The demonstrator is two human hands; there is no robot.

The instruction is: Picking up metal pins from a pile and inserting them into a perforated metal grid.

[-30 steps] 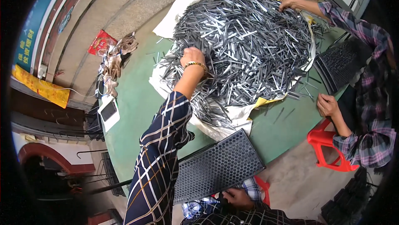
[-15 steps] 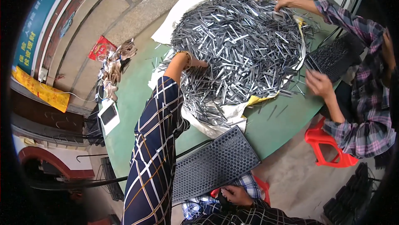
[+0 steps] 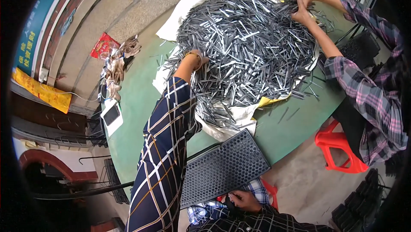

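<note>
A large heap of short, thin, dark grey metallic strips [image 3: 244, 47] lies on a white sheet [image 3: 188, 13] over the table. My left hand [image 3: 200, 58], with a bracelet at the wrist, reaches into the heap's left side; its fingertips are hidden among the strips. A black tray [image 3: 224, 170] with rows of round holes slants from the table's near edge toward my lap. Just below that tray, my right hand [image 3: 245, 200] has its fingers curled closed beside something dark. What it holds cannot be made out.
Across the heap, a co-worker's two hands [image 3: 303, 7] meet over strips at the far right. Another black tray [image 3: 355, 52] is beside them. A red stool [image 3: 340, 146] stands at right. On the green table [image 3: 132, 146] a phone [image 3: 112, 114] lies left, near gloves [image 3: 115, 67].
My left hand has shifted slightly left and up within the heap. The co-worker's nearer hand has moved from the table's right edge up to the other hand. My right hand stays put.
</note>
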